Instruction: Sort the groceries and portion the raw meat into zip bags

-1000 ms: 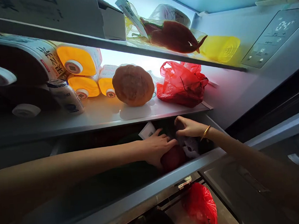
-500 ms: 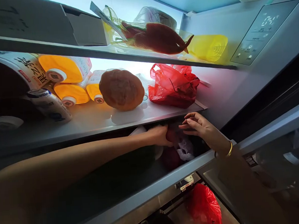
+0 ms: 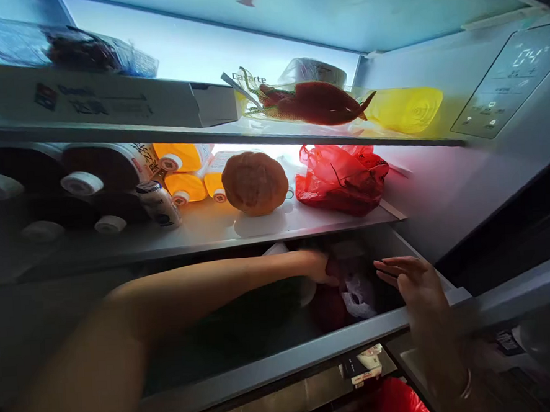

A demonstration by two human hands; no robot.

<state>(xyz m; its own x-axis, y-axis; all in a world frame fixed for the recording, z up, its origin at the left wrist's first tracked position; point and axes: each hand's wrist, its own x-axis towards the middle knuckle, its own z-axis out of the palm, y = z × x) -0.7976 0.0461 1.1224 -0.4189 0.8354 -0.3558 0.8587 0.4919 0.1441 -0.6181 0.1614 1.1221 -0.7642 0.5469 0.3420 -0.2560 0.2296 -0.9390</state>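
My left hand [image 3: 316,267] reaches into a dark pulled-out fridge drawer [image 3: 284,358]. Its fingers curl down around a dark reddish, round thing [image 3: 335,269], too dim to name. Just below in the drawer lie another dark red round item [image 3: 326,305] and a crumpled whitish plastic wrapping [image 3: 357,295]. Over the drawer's right side hovers my right hand [image 3: 415,278], empty, its fingers apart and pointing left. A large dark green shape [image 3: 249,319] fills part of the drawer under my left forearm.
Above the drawer, a shelf holds bottles with orange contents [image 3: 186,185], a small can [image 3: 159,204], a round brownish item [image 3: 255,183] and a red plastic bag [image 3: 341,180]. Higher up are a netted dark red item [image 3: 319,102], a yellow container [image 3: 409,109] and a flat box [image 3: 110,101].
The view has shifted, so the shelves appear lower and farther right. My right hand has drawn back to the right, away from my left hand, which stays in the drawer.
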